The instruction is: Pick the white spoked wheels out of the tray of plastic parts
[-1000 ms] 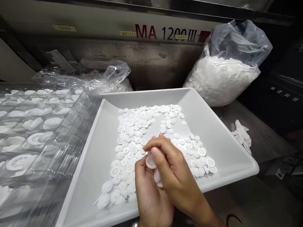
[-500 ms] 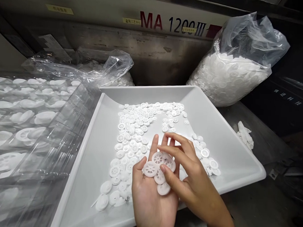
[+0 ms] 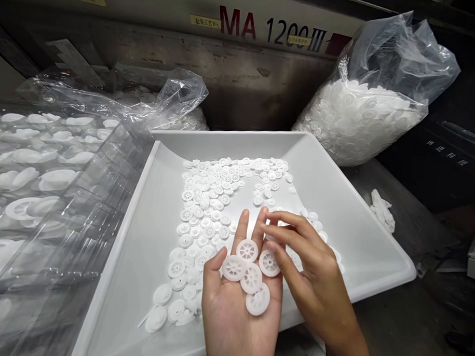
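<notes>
Several small white spoked wheels (image 3: 251, 278) lie spread on the upturned palm and fingers of my left hand (image 3: 243, 308), whose thumb points up at the side. My right hand (image 3: 315, 274) reaches in from the right, its thumb and fingertips drawn together over the left fingers. They pinch at the edge of a white wheel (image 3: 270, 263); the exact contact is partly hidden. Both hands are above the near part of a large white tray (image 3: 130, 231). Many more white wheels (image 3: 208, 231) lie loose in it, densest on the left.
Clear plastic trays (image 3: 46, 192) with white parts stand at the left. A clear bag (image 3: 173, 103) lies behind them. A full bag of white parts (image 3: 364, 120) leans at the back right, near a crumpled white item (image 3: 382, 211). A machine panel (image 3: 168, 46) spans the back.
The right thumb has lifted off the middle of the wheels and moved up and right towards the fingertips. The wheels on the left palm are more spread out.
</notes>
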`<state>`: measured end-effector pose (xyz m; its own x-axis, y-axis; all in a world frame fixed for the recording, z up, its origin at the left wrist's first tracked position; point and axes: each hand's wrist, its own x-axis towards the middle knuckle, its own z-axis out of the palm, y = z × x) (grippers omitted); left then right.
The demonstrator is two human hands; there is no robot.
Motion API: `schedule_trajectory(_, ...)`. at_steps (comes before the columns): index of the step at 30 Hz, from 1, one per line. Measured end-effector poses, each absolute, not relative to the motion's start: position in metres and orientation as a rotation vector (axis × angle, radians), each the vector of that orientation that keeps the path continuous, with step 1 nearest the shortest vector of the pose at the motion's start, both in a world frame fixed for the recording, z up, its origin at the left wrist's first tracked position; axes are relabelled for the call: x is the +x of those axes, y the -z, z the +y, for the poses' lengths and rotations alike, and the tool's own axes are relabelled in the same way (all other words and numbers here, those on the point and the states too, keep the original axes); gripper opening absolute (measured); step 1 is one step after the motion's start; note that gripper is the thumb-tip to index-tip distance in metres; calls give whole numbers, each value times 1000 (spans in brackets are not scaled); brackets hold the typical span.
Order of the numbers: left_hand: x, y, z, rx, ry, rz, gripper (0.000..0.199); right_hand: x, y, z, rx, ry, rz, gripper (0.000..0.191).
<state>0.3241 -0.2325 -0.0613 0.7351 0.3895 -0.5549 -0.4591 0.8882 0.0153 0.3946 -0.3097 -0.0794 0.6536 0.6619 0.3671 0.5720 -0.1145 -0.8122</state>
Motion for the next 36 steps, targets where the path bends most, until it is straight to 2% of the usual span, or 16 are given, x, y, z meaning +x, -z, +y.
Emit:
schedule_trajectory(6,324,65,-232,-51,-516,542,45,392,81,-315,-1609,-132,-827,24)
schedule_trajectory(16,327,61,-231,-37,-558,692,45,389,78,-306,-2015,-472,-1132,13)
schedule_trajectory(29,327,62,-232,-40,-611,654,44,387,84,-317,-1701,-218,-952,15)
schedule_trajectory(32,325,63,-233,-40,-592,657,45,386,83,-318,-1581,-159,-1114,8)
schedule_trajectory(36,322,67,-233,-8,-555,626,44,385,81,-314,-1555,-120,-1385,16)
